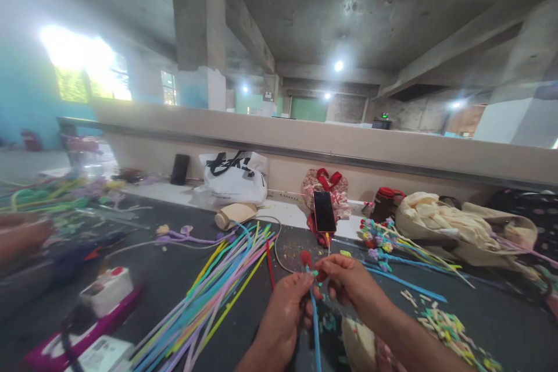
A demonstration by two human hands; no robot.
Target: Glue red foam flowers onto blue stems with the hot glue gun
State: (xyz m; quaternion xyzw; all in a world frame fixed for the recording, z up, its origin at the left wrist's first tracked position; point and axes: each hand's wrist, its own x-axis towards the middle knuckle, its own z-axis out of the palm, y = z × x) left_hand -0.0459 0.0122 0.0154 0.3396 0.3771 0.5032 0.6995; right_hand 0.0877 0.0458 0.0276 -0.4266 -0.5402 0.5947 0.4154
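My left hand [285, 311] is closed around a blue pipe cleaner [316, 331], thumb and forefinger pinching it near its top. The blue stem runs down from the fingers toward the bottom edge of the view. A small red tuft [306, 258] shows at its upper end. Close beside it, my right hand [351, 279] is closed in a pinch at the same spot. A tiny green bit [314, 274] shows between the two hands; whether the right fingers grip it or the stem is hidden.
Loose coloured pipe cleaners [226, 290] lie left of my hands. A phone [325, 212] with a cable leans on a patterned bag ahead. Finished-looking flower stems [379, 238] and cut scraps [453, 331] lie right. A power strip [104, 314] and another person's blurred hand [21, 238] are left.
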